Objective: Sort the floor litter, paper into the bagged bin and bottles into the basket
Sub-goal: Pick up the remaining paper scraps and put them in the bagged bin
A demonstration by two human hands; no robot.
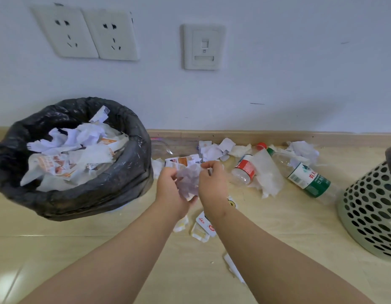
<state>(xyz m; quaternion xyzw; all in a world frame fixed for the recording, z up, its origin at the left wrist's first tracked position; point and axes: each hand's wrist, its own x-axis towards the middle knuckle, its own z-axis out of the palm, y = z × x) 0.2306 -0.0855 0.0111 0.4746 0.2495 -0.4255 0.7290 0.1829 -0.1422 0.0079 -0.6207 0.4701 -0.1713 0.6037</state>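
Observation:
My left hand and my right hand together hold a crumpled piece of white paper just above the floor. To the left stands the bin lined with a black bag, heaped with crumpled paper. A red-labelled plastic bottle and a green-labelled bottle lie on the floor to the right. A clear bottle lies against the skirting behind the bin. Paper scraps are scattered along the wall. The perforated pale green basket stands at the right edge.
More scraps and small packets lie on the beige floor between my forearms, and a white strip lies nearer me. A tissue sheet lies between the two bottles. The wall carries sockets and a plate.

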